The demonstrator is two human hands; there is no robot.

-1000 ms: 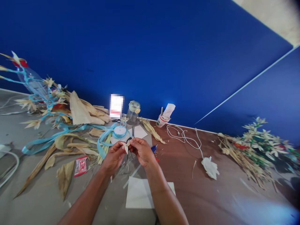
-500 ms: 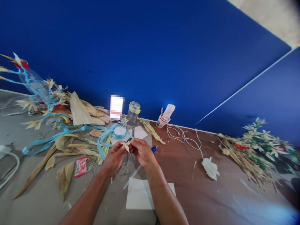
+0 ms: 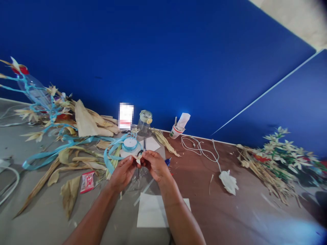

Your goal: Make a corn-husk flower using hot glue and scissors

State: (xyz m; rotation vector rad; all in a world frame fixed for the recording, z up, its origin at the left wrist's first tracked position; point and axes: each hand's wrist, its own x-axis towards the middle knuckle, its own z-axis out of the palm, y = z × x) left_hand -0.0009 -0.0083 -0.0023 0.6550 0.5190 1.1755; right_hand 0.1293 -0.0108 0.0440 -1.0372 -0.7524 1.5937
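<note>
Between the fingertips of both hands is a small pale piece of dried corn husk (image 3: 138,160). My left hand (image 3: 124,172) pinches it from the left, fingers closed. My right hand (image 3: 155,166) closes on its right side with thumb and forefinger. Just behind the fingers lie what look like scissors (image 3: 144,143), partly hidden, the dark handle near the husk. A spool of light blue ribbon (image 3: 129,145) lies beyond my left hand, its loose ribbon (image 3: 38,164) trailing left. White paper (image 3: 152,214) lies under my right forearm.
Dried husks (image 3: 70,195) and a red packet (image 3: 87,182) lie on the left, near a blue-stemmed husk flower branch (image 3: 52,109). Behind are a glass jar (image 3: 145,123), a paper cup (image 3: 176,131) and a white cable (image 3: 201,148). White flowers (image 3: 293,154) lie right; a blue partition (image 3: 163,61) backs the table.
The husk piece has turned slightly between my fingers, so less of its pointed lower end shows. Both hands keep their grip. The view has shifted a little.
</note>
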